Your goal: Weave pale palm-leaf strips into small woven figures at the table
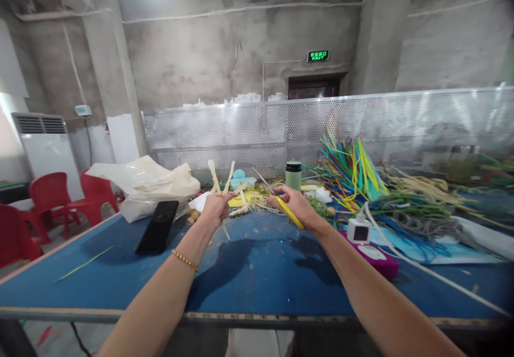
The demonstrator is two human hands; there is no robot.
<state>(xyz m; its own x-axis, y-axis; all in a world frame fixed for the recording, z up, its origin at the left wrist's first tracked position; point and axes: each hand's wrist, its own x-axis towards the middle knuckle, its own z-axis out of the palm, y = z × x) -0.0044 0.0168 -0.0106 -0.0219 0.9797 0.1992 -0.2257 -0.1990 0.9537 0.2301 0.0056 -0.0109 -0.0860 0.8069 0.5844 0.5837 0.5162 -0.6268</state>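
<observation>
My left hand (217,207) is closed around a small bunch of pale flat strips (213,174), which fan out above the fingers; one thin end points down below the hand. In my right hand (295,203) is a pair of scissors (292,212) with yellow handles. Their metal blades point up and left toward the strips, apart from them. Both hands are above the blue table (257,271). Behind them lies a heap of cut plant scraps (261,202) on something yellow. The fingers of my left hand partly hide the strips.
Left stand a black phone (157,227) and a pale plastic bag (160,183). A green jar (293,176) is behind the scissors. To the right are colourful strips (353,172), a magenta box (373,258) with a white charger (358,230), its cable, and coiled cords (425,226).
</observation>
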